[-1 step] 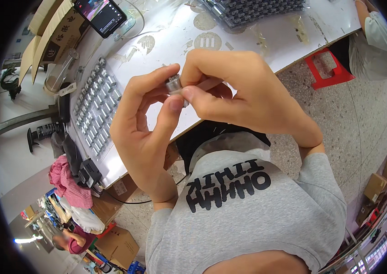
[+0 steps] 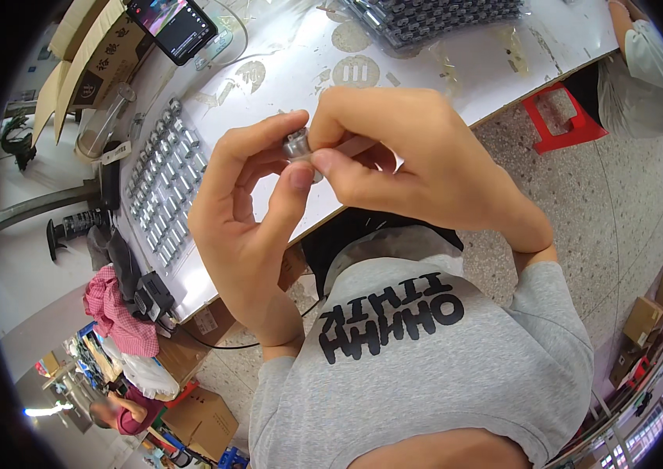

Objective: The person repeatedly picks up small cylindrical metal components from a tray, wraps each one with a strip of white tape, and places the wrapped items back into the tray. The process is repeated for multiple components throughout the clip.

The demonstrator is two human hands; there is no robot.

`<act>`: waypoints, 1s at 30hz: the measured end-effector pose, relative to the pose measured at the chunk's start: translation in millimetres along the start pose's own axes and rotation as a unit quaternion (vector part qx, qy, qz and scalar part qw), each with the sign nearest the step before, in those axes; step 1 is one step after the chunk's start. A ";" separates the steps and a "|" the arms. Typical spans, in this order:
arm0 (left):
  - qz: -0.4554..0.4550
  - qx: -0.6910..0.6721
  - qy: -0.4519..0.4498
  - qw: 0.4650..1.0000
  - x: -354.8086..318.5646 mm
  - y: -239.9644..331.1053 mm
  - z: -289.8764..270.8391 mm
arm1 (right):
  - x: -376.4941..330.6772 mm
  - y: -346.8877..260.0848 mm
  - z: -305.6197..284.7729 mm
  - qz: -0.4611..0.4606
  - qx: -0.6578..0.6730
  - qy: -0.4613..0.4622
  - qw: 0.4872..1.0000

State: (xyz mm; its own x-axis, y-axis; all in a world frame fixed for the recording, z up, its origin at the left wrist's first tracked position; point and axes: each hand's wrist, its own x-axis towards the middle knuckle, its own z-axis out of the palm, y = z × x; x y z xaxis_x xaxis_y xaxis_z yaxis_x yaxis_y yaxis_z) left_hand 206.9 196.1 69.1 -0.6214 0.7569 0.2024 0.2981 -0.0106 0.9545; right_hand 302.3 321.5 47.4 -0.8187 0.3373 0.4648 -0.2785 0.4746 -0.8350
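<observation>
Close above the near edge of the table, my left hand (image 2: 241, 211) pinches a small silver metal cylinder (image 2: 297, 145), shaped like a small motor, between thumb and fingers. My right hand (image 2: 402, 152) meets it from the right, thumb and index finger pressed together against the cylinder's side. A pale, translucent strip (image 2: 358, 145) runs from that pinch back under the right fingers. Part of the cylinder is hidden by my fingertips, so how the strip joins it cannot be made out.
Rows of similar silver cylinders (image 2: 167, 184) lie on the white table (image 2: 284, 86) at left. A bagged batch of dark metal parts (image 2: 448, 19) sits at the back. A phone (image 2: 173, 30) stands beside an open cardboard box (image 2: 105, 66). A red stool (image 2: 562, 117) and another person are at right.
</observation>
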 end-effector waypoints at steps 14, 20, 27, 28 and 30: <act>-0.027 -0.179 -0.028 0.983 10.8 -25.4 -9.6 | 5.4 22.1 27.7 -0.293 -0.229 0.138 0.918; -0.085 -0.252 -0.039 0.963 15.9 -37.8 -12.3 | 7.5 33.6 43.4 -0.330 -0.286 0.191 0.879; -0.138 -0.395 -0.078 0.905 10.7 -44.3 -16.4 | 11.2 21.7 44.9 -0.268 0.080 0.167 0.945; -0.138 -0.385 -0.071 0.910 10.2 -46.2 -16.0 | 4.9 14.4 44.9 -0.212 0.195 0.164 0.943; -0.129 -0.400 -0.094 0.902 10.7 -41.0 -16.9 | -0.9 10.3 38.4 -0.141 0.329 0.145 0.922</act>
State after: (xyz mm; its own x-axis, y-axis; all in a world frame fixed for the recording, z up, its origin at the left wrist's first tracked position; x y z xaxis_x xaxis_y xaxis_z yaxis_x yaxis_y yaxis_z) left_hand 175.7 193.6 35.8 -0.4396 0.8980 -0.0189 -0.5048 -0.2296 0.8321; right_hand 280.9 294.9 27.1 -0.5244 0.5249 0.6704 -0.7826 0.0132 -0.6224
